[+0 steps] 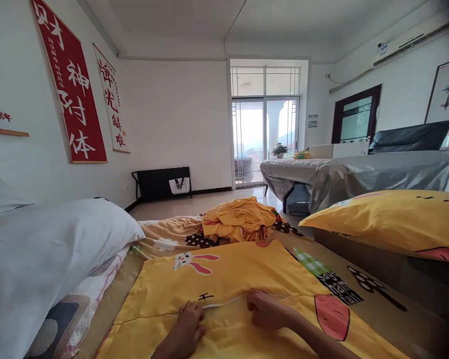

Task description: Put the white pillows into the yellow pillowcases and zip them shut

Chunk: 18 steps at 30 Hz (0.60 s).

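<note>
Both hands rest on a flat yellow pillowcase (224, 284) spread out on the bed (381, 299), close to the lower edge of the view. The left hand (189, 324) lies with its fingers curled down onto the fabric beside a pale line, apparently a zipper or seam (224, 302), that runs across the pillowcase; the right hand (264, 309) sits just to the other side, fingers bent and pinching the cloth at that same line. Neither hand is spread wide; both are narrowed onto the fabric, and whether they grip the zipper pull itself cannot be told. The pillowcase carries a white rabbit print (194, 262) toward its far left and a red carrot print (333, 316) at its right. Beyond it a crumpled yellow sheet (239, 219) is heaped on a patterned blanket (168, 232). A white pillow (48, 249) lies to the left, touching the bed's edge, and a filled yellow pillow (389, 219) sits to the right. Farther back stands a table (351, 172) draped in a grey cover, with a glass balcony door (264, 139) behind it and red banners (71, 85) with white characters on the left wall.
</note>
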Each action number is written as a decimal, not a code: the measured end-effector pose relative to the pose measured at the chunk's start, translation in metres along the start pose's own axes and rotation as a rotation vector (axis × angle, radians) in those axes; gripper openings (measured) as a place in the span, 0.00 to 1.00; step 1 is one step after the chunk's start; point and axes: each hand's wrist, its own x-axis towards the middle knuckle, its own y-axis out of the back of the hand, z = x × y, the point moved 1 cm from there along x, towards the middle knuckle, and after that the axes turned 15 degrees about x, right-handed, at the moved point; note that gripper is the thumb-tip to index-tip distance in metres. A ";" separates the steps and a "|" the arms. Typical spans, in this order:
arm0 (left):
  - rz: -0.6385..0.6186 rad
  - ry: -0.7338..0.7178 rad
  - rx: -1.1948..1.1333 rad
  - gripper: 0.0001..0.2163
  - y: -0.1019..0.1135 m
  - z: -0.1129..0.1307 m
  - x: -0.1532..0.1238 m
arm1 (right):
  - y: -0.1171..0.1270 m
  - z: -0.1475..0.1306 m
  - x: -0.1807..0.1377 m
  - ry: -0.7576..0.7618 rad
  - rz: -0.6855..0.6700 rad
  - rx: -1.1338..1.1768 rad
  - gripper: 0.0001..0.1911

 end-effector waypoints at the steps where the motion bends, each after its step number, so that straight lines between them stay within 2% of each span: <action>1: 0.022 0.015 0.015 0.10 0.002 0.000 0.001 | 0.001 -0.001 0.002 0.004 0.037 -0.003 0.12; 5: 0.166 0.151 0.104 0.17 0.007 0.003 0.003 | 0.004 -0.013 0.001 -0.029 0.208 -0.131 0.16; 7: 0.196 0.150 0.133 0.22 0.005 0.011 0.002 | -0.004 -0.027 -0.002 -0.034 0.242 -0.181 0.18; 10: 0.133 -0.005 0.099 0.25 -0.005 0.035 -0.001 | -0.028 -0.054 -0.009 0.044 0.216 -0.102 0.23; 13: -0.018 -0.147 0.060 0.26 -0.022 0.054 -0.006 | -0.053 -0.075 -0.017 0.132 0.060 -0.009 0.29; 15: -0.077 -0.180 0.066 0.27 -0.036 0.046 -0.014 | -0.059 -0.074 -0.025 0.143 -0.062 0.042 0.31; 16: -0.084 -0.177 0.080 0.27 -0.043 0.033 -0.022 | -0.058 -0.068 -0.030 0.127 -0.091 0.062 0.32; 18: -0.061 -0.123 0.128 0.26 -0.056 -0.008 -0.045 | -0.048 -0.043 -0.046 0.050 -0.072 0.075 0.32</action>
